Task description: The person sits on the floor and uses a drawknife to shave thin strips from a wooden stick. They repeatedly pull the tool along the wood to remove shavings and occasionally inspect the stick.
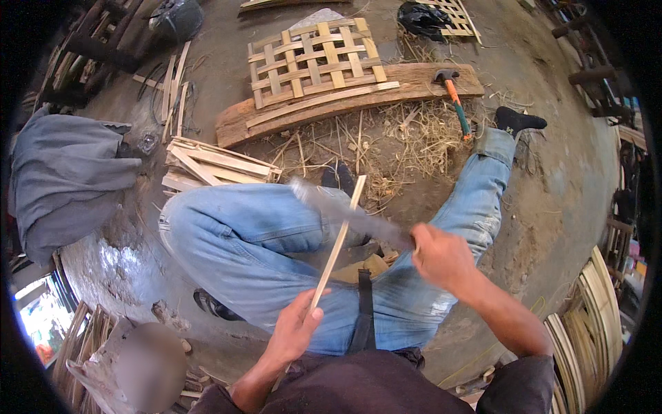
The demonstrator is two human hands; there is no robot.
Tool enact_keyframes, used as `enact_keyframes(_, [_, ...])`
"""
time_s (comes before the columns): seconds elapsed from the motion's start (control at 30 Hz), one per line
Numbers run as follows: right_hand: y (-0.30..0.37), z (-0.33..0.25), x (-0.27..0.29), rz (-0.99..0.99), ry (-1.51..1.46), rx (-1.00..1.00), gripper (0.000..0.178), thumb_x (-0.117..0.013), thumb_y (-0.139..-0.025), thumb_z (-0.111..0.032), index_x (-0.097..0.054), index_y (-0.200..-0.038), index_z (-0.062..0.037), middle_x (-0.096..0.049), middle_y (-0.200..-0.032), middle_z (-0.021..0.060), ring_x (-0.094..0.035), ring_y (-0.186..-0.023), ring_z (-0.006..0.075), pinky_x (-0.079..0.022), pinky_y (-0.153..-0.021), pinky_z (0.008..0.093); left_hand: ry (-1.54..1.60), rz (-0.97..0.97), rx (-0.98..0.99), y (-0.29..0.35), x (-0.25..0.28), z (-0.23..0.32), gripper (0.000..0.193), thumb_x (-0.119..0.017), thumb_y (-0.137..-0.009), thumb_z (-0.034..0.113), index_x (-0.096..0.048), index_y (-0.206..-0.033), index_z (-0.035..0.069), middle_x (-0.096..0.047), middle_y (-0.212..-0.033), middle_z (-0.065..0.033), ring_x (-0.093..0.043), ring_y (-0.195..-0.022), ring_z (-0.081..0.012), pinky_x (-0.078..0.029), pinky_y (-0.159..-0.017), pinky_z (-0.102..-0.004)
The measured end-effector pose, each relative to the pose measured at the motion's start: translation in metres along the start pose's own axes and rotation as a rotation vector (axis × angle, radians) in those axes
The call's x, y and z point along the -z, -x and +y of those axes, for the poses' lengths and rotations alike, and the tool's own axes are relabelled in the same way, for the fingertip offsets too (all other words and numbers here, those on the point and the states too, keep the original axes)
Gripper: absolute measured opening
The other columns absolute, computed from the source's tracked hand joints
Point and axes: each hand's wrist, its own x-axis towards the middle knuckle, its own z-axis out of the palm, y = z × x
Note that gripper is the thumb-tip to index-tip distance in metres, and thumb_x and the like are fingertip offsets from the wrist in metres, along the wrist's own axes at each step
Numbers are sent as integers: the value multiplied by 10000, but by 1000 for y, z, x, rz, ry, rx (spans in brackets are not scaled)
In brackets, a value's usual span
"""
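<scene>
My left hand is closed around the lower end of a thin pale strip of split wood or bamboo, which slants up and away over my lap. In my right hand is the handle of a broad-bladed knife, its grey blade smeared by motion. The blade crosses the strip near its upper part; whether the two touch, I cannot tell. Beyond my legs a woven lattice panel of flat strips rests on a thick wooden plank. A loose strip lies along that plank.
A claw hammer leans over the plank's right end. Curly shavings litter the ground before it. Cut strips are piled by my left knee. A grey cloth hangs at the left; long slats stand at the right.
</scene>
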Motion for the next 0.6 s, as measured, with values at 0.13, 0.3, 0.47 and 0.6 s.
enact_keyframes(0.13, [-2, -2, -6, 117, -35, 7, 185, -639, -744, -79, -546, -901, -49, -599, -724, 151, -639, -648, 338, -515, -563, 424, 145, -55, -17, -8, 4, -7, 405, -404, -1030, 294, -534, -1249, -21, -480, -688, 15, -408, -554, -44, -352, -497, -216])
enact_keyframes(0.3, [34, -44, -21, -88, 70, 177, 169, -618, -750, -65, -557, -905, -42, -594, -689, 148, -624, -605, 344, -517, -564, 429, 185, -36, 108, -8, 2, -6, 433, -371, -1043, 310, -543, -1221, -45, -488, -732, -1, -426, -555, -50, -366, -481, -226])
enact_keyframes(0.47, [2, -4, -13, 31, -119, -99, 169, -609, -787, -92, -525, -921, -33, -577, -677, 166, -612, -633, 406, -508, -582, 475, 127, -80, 47, 1, 4, -3, 394, -366, -1033, 244, -554, -1243, -32, -526, -782, -16, -471, -566, -67, -410, -499, -234])
enact_keyframes(0.6, [-2, -2, -13, 20, -53, -57, 172, -607, -798, -97, -511, -924, -29, -572, -678, 176, -609, -656, 423, -498, -585, 494, 101, 113, 51, 2, -2, 9, 419, -415, -1011, 234, -481, -1355, 5, -543, -793, -38, -507, -585, -77, -446, -527, -244])
